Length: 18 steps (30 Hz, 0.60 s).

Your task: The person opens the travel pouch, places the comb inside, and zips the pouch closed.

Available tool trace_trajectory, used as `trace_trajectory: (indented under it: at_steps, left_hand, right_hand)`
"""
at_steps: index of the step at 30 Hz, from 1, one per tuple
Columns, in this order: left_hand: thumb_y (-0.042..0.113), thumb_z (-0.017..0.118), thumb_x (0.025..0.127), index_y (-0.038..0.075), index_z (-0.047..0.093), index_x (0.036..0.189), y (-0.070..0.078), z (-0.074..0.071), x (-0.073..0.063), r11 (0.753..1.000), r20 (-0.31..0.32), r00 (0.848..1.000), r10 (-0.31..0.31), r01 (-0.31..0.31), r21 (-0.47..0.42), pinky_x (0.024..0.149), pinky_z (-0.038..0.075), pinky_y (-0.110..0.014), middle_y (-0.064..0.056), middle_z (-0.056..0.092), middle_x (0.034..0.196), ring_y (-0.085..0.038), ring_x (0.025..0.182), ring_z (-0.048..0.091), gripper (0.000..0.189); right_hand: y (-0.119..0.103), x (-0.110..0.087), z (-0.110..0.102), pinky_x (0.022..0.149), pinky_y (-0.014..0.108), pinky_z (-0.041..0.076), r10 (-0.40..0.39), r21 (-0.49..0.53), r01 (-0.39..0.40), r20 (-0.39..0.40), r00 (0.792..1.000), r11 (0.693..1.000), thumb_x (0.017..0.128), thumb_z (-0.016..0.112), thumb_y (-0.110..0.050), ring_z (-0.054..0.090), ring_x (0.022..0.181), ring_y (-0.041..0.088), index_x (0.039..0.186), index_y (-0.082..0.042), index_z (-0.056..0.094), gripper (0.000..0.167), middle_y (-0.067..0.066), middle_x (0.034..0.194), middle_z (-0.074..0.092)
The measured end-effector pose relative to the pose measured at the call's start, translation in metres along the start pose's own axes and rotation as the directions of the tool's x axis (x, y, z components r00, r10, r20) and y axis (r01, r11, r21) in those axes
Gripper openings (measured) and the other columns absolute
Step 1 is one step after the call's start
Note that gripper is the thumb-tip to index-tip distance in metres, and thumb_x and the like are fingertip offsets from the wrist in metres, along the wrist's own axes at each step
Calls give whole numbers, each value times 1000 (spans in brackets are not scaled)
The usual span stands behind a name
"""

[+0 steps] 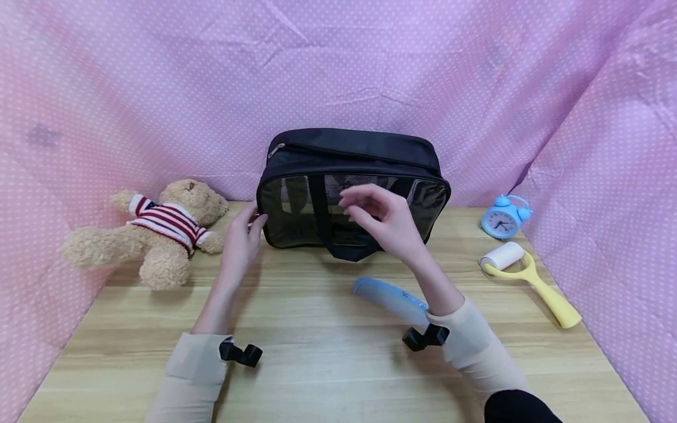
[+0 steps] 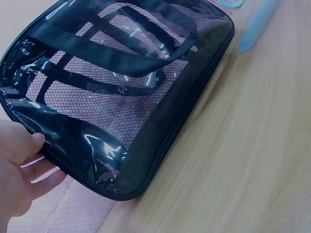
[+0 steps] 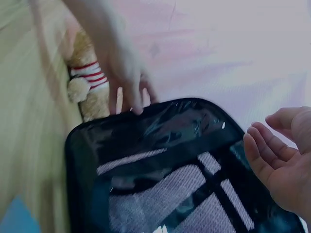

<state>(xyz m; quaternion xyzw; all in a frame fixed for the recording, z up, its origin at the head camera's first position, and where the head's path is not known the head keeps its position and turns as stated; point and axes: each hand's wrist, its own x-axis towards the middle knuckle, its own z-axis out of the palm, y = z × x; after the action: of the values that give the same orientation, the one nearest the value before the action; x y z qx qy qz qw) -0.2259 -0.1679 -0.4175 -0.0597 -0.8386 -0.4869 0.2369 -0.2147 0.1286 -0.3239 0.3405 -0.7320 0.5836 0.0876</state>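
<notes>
A black bag with clear front panel (image 1: pixel 288 217), dark strap handles and a zipper along its top stands upright at the back of the table. My left hand (image 1: pixel 242 238) is at its left edge; in the left wrist view, the thumb (image 2: pixel 37 141) lies on the front rim while the fingers reach round the side. In front of the bag's clear panel hovers my right hand (image 1: pixel 388 220), fingers loosely bent, with nothing held. The right wrist view shows that hand (image 3: pixel 286 165) beside the bag's upper edge. A blue comb (image 1: pixel 391 298) lies on the table below the right forearm.
To the left lies a teddy bear (image 1: pixel 169 226) in a striped sweater. At the right stand a blue alarm clock (image 1: pixel 499 218) and, nearer, a lint roller (image 1: pixel 545 294) with yellow handle. Pink dotted cloth (image 1: pixel 338 70) hangs behind and along both sides of the wooden table (image 1: pixel 307 352).
</notes>
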Motion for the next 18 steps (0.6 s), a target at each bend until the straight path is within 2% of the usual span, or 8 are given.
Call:
trace_trajectory:
  at_steps: [4,7,10,14,18]
  left_hand:
    - [5,59,103,3,66,134,1,-2,0,1000,-3,1000,-6,6,5,97,57,-55,-23,69,130,-43,114,69,32]
    - [5,59,103,3,65,135,1,-4,0,1000,-6,1000,-4,4,9,97,57,-56,-23,69,131,-43,113,70,32]
    - [4,58,103,3,65,135,2,-5,0,1000,-3,1000,-2,2,14,96,57,-57,-23,69,130,-44,113,70,32]
    - [5,59,103,4,66,134,2,-4,0,1000,12,1000,-9,9,14,96,58,-57,-23,70,129,-43,113,70,32]
    - [5,59,103,4,65,136,3,-5,1,1000,33,999,-21,21,1,97,57,-57,-24,69,130,-44,113,69,34]
  right_hand:
    - [8,-18,-10,87,26,61,35,-34,-34,28,999,999,98,66,0,71,101,12,127,-1,67,29,17,116,72]
    - [13,-30,-16,87,24,60,42,-55,-39,50,998,998,96,67,2,72,104,21,127,2,66,31,16,116,72]
    - [20,-41,-22,87,22,59,46,-65,-41,71,996,997,96,66,3,71,105,21,128,5,64,32,18,118,72]
    - [29,-56,-31,86,22,59,65,-83,-57,98,993,995,96,66,5,71,104,13,129,3,64,33,20,118,71]
    - [36,-69,-37,87,22,58,115,-128,-96,147,982,987,97,66,1,70,104,18,131,-3,64,35,21,120,71]
